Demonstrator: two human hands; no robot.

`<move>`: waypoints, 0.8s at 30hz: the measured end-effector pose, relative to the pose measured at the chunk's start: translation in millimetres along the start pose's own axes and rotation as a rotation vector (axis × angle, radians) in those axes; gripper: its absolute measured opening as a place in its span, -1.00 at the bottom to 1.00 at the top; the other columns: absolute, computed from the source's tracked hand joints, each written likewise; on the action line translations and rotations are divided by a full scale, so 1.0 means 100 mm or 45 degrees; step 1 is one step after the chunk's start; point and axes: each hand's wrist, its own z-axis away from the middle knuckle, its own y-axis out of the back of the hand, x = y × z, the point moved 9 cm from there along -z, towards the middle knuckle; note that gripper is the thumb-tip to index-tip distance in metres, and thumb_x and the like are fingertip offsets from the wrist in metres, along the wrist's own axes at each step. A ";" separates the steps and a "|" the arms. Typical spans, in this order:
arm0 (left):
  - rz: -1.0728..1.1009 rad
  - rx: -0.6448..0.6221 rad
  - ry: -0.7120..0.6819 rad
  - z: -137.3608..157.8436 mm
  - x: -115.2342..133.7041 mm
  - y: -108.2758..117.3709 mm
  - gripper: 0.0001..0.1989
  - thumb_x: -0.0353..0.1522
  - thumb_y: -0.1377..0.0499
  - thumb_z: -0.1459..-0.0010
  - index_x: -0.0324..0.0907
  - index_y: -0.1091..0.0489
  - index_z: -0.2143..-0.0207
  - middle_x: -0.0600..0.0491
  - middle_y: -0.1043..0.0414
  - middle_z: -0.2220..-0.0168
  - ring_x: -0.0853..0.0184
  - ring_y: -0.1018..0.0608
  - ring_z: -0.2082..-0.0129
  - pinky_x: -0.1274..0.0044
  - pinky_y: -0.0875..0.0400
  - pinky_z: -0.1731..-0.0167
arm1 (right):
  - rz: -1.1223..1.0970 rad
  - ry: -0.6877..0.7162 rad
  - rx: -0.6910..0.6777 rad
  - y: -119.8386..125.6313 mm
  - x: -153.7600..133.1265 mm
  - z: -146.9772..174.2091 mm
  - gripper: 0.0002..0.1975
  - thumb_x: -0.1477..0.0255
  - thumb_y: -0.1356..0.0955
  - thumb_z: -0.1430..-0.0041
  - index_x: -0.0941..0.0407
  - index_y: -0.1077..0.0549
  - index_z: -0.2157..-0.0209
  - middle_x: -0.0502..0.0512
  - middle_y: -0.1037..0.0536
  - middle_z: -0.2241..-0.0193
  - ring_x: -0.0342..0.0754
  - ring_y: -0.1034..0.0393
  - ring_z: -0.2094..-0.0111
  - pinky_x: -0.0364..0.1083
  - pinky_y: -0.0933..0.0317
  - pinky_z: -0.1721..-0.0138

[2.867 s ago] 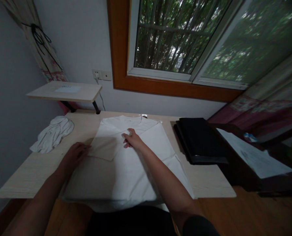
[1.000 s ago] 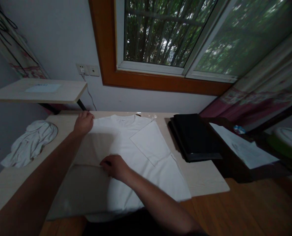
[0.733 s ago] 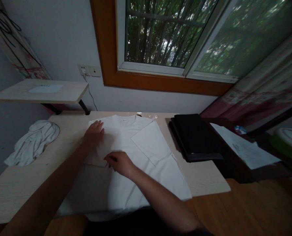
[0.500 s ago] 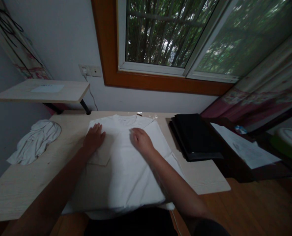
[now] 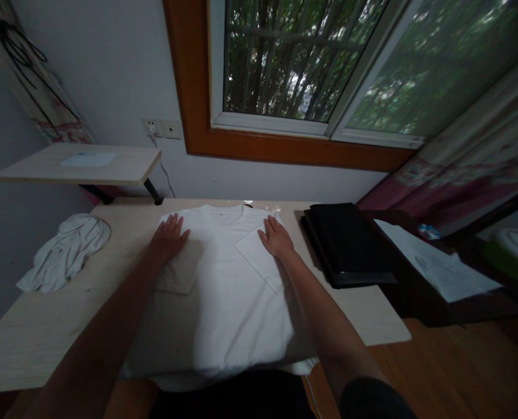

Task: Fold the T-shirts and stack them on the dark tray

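A white T-shirt [image 5: 224, 279] lies spread on the table with its neckline toward the wall and its hem over the front edge. Both sleeves are folded inward over the body. My left hand [image 5: 169, 237] rests flat on the left shoulder and folded sleeve, fingers stretched out. On the opposite side, my right hand [image 5: 276, 235] lies flat on the right folded sleeve near the shoulder, its fingers extended. Neither hand grips the cloth.
A crumpled white cloth [image 5: 69, 250] lies at the table's left. Behind it stands a raised wooden shelf [image 5: 128, 166]. Black folders [image 5: 348, 244] are stacked on the right side of the wooden table [image 5: 368, 317]. A paper sheet [image 5: 433, 262] lies farther right.
My right hand has moved right from near the shirt's middle to its right shoulder and opened out flat. The right sleeve now lies folded inward. My left hand has stayed in place.
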 end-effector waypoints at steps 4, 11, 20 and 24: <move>0.015 -0.047 0.009 -0.05 -0.03 -0.01 -0.32 -0.12 0.11 -0.39 -0.38 -0.13 -0.38 -0.33 -0.04 -0.44 -0.02 -0.09 -0.46 0.11 0.03 -0.39 | 0.013 -0.008 0.021 0.00 0.04 -0.01 -0.33 0.15 -0.12 -0.48 0.33 -0.17 -0.39 0.40 -0.07 -0.44 0.18 0.04 -0.45 0.11 0.11 -0.41; 0.103 0.115 0.122 0.10 0.08 0.17 -0.36 -0.31 0.09 -0.35 -0.36 -0.06 -0.42 -0.26 -0.04 -0.45 0.03 -0.15 -0.45 0.16 -0.04 -0.39 | 0.009 0.008 0.076 0.07 -0.02 0.14 -0.36 0.21 -0.13 -0.48 0.35 -0.19 -0.38 0.40 -0.11 -0.42 0.17 0.02 -0.45 0.12 0.09 -0.41; 0.062 0.034 -0.068 0.85 0.46 0.33 -0.46 -0.26 0.08 -0.38 -0.20 -0.23 -0.35 -0.19 -0.18 -0.40 0.02 -0.21 -0.42 0.10 -0.12 -0.36 | -0.033 0.161 0.090 0.28 -0.10 0.84 -0.40 0.22 -0.13 -0.49 0.29 -0.25 -0.36 0.33 -0.17 -0.41 0.11 -0.01 -0.44 0.11 0.01 -0.41; 0.066 0.018 -0.040 1.15 0.45 0.39 -0.42 -0.21 0.08 -0.39 -0.21 -0.20 -0.37 -0.22 -0.15 -0.41 -0.02 -0.22 -0.42 0.07 -0.13 -0.36 | -0.031 0.164 0.117 0.37 -0.11 1.17 -0.42 0.22 -0.14 -0.48 0.27 -0.28 -0.35 0.30 -0.20 -0.40 0.11 -0.06 -0.43 0.10 -0.02 -0.41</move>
